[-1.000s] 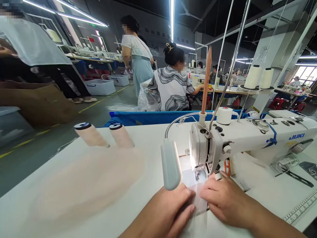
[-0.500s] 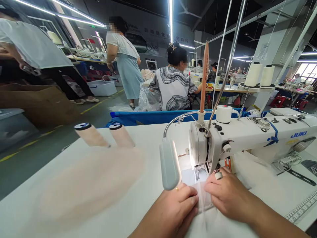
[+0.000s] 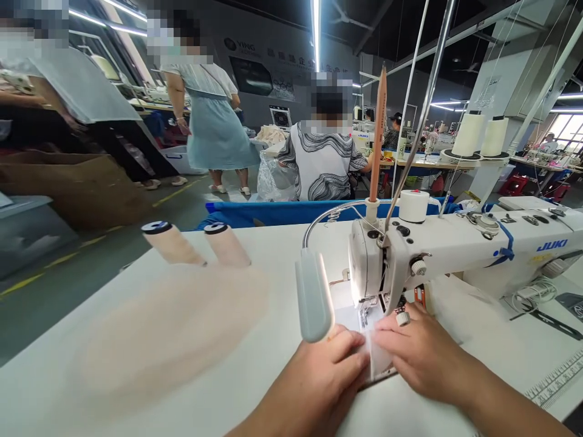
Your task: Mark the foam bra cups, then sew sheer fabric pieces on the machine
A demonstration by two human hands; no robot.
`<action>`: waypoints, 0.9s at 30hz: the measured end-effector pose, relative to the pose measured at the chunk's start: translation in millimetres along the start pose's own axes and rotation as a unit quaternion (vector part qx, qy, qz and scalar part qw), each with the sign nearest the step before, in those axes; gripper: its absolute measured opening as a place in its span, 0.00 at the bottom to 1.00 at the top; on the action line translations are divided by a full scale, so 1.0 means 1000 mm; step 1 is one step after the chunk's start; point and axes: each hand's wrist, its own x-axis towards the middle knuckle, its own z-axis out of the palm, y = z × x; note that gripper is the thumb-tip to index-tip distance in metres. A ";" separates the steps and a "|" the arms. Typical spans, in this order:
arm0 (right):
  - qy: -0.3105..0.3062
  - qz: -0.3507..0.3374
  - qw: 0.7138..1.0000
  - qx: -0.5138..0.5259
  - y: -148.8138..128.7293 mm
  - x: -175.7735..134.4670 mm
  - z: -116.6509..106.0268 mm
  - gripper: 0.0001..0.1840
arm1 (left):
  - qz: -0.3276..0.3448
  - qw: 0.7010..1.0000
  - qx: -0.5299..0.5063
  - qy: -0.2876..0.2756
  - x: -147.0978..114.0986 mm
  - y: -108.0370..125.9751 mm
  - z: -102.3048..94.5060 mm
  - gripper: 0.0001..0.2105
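A thin, sheer white fabric (image 3: 379,357) lies below the presser foot (image 3: 364,318) of a white sewing machine (image 3: 437,246). On its left side my left hand (image 3: 336,363) presses with curled fingers, closed on the cloth. My right hand (image 3: 423,352) has its fingertips together on the fabric's right side, close to the foot, and part of it passes behind a small knob. Both hands rest low on the bed, a narrow gap of cloth between them. The fingertips' exact hold is partly hidden.
A grey lamp (image 3: 313,297) hangs just above my left hand. Two thread cones (image 3: 173,243) stand at the table's far left edge. A ruler strip (image 3: 555,379) and a dark flat tool (image 3: 553,325) lie at right. Several people are beyond the table, one seated (image 3: 323,161).
The fabric has slid forward under the foot, and less of it trails before my hands. My hands remain close to the foot. In the background, the standing person has moved left.
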 end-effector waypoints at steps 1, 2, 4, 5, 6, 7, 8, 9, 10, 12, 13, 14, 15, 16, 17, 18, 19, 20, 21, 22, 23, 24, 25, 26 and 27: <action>-0.010 -0.016 1.000 0.007 -0.002 0.000 -0.002 0.14 | 0.014 1.000 -0.001 0.002 -0.003 0.001 0.003 0.16; -0.019 -0.030 0.999 0.011 -0.004 0.000 -0.003 0.13 | 0.024 1.000 0.001 0.002 -0.006 0.003 0.006 0.16; -0.032 -0.047 0.998 0.009 -0.005 0.000 -0.004 0.11 | 0.029 1.000 0.011 0.000 -0.010 0.004 0.010 0.16; -0.035 -0.049 0.998 0.003 -0.006 0.000 -0.003 0.11 | 0.026 1.000 0.015 0.002 -0.011 0.004 0.011 0.16; -0.035 -0.047 0.998 -0.003 -0.005 0.000 -0.002 0.10 | 0.024 1.000 0.017 0.003 -0.010 0.004 0.010 0.16; -0.033 -0.041 0.999 -0.008 -0.004 0.000 -0.001 0.10 | 0.023 1.000 0.017 0.005 -0.009 0.004 0.008 0.16; -0.033 -0.034 0.999 -0.011 -0.003 0.000 0.000 0.10 | 0.020 1.000 0.015 0.005 -0.006 0.004 0.006 0.16; -0.034 -0.027 0.999 -0.012 -0.002 0.000 0.001 0.10 | 0.017 1.000 0.012 0.001 -0.003 0.004 0.002 0.16; -0.036 -0.020 0.999 -0.012 -0.002 0.000 0.002 0.10 | 0.013 1.000 0.009 -0.006 0.000 0.004 -0.001 0.16; -0.041 -0.009 0.999 -0.013 -0.002 0.000 0.001 0.11 | 0.004 1.000 0.005 -0.020 0.005 0.005 -0.008 0.16; -0.042 -0.004 0.999 -0.015 -0.002 0.001 0.001 0.11 | -0.002 1.000 0.003 -0.021 0.007 0.005 -0.010 0.16; -0.040 0.000 0.999 -0.018 -0.003 0.002 0.000 0.10 | -0.007 1.000 0.000 -0.019 0.008 0.005 -0.011 0.17; -0.038 0.003 0.999 -0.020 -0.004 0.002 -0.001 0.09 | -0.011 1.000 -0.002 -0.014 0.009 0.004 -0.012 0.17; -0.036 0.006 0.999 -0.019 -0.005 0.003 -0.002 0.08 | -0.016 1.000 -0.004 -0.011 0.009 0.004 -0.012 0.17; -0.035 0.009 0.999 -0.017 -0.006 0.003 -0.002 0.07 | -0.019 1.000 -0.006 -0.011 0.009 0.004 -0.011 0.17; -0.034 0.011 0.999 -0.013 -0.007 0.004 -0.003 0.06 | -0.019 1.000 -0.007 -0.010 0.009 0.003 -0.011 0.17; -0.034 0.012 0.999 -0.009 -0.007 0.004 -0.003 0.06 | -0.019 1.000 -0.009 -0.010 0.009 0.003 -0.009 0.18; -0.034 0.014 0.999 -0.005 -0.007 0.004 -0.003 0.06 | -0.017 1.000 -0.011 -0.007 0.009 0.003 -0.008 0.18; -0.032 0.014 0.999 -0.003 -0.007 0.003 -0.002 0.06 | -0.014 1.000 -0.013 -0.005 0.009 0.002 -0.007 0.18; -0.027 0.014 1.000 0.000 -0.006 0.003 -0.001 0.06 | -0.013 1.000 -0.014 -0.003 0.009 0.002 -0.006 0.18; -0.019 0.013 1.000 0.002 -0.005 0.002 0.000 0.06 | -0.013 1.000 -0.016 -0.001 0.009 0.001 -0.005 0.18; -0.010 0.010 1.000 0.005 -0.005 0.002 0.001 0.06 | -0.014 1.000 -0.019 -0.002 0.009 0.000 -0.003 0.17; -0.001 0.008 1.000 0.008 -0.004 0.001 0.003 0.07 | -0.015 1.000 -0.024 -0.003 0.009 -0.001 -0.002 0.17; 0.006 0.007 1.000 0.011 -0.003 0.001 0.005 0.09 | -0.018 0.999 -0.032 0.000 0.009 -0.002 -0.001 0.17; 0.013 0.007 1.000 0.015 -0.003 0.001 0.008 0.10 | -0.021 0.999 -0.044 0.007 0.009 -0.003 0.000 0.17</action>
